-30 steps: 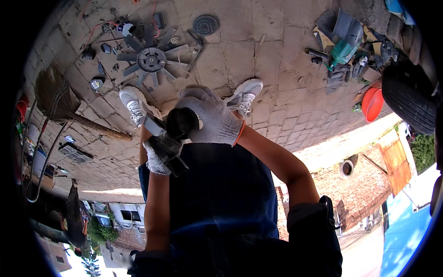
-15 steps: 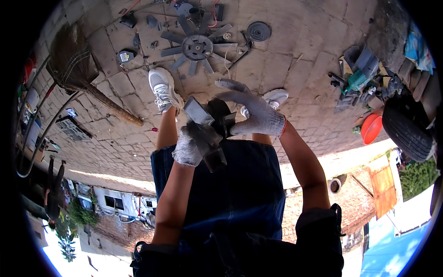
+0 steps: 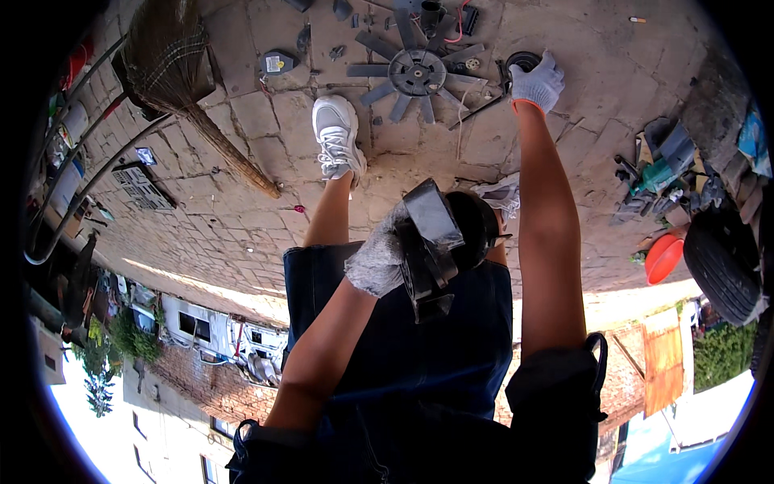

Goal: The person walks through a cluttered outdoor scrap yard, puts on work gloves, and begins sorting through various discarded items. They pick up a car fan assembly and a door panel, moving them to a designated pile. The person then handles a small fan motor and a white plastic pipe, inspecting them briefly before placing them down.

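Observation:
My left hand (image 3: pixel 377 256), in a pale knit glove, is closed on a black plastic part (image 3: pixel 434 214) with a round body and broad flat blades, held above my lap. My right hand (image 3: pixel 538 85), gloved with an orange cuff, is stretched far forward to the ground. Its fingers are bent over the right edge of a black ridged disc (image 3: pixel 522 61) and hide part of it. Left of that disc lies a large black fan (image 3: pixel 417 73) with long blades. A thin dark rod (image 3: pixel 477 111) lies between the fan and my right hand.
At the left are a straw broom (image 3: pixel 234 149) and curved metal tubing (image 3: pixel 60 222). A grey-black tool part (image 3: pixel 279 62) lies left of the fan. On the right stand a scrap pile (image 3: pixel 665 165), an orange bowl (image 3: pixel 664 258) and a tyre (image 3: pixel 720 262).
My right hand has left the black plastic part and reached forward to the ridged disc. The left hand still holds the part. The whole view has shifted, so the ground things appear farther right.

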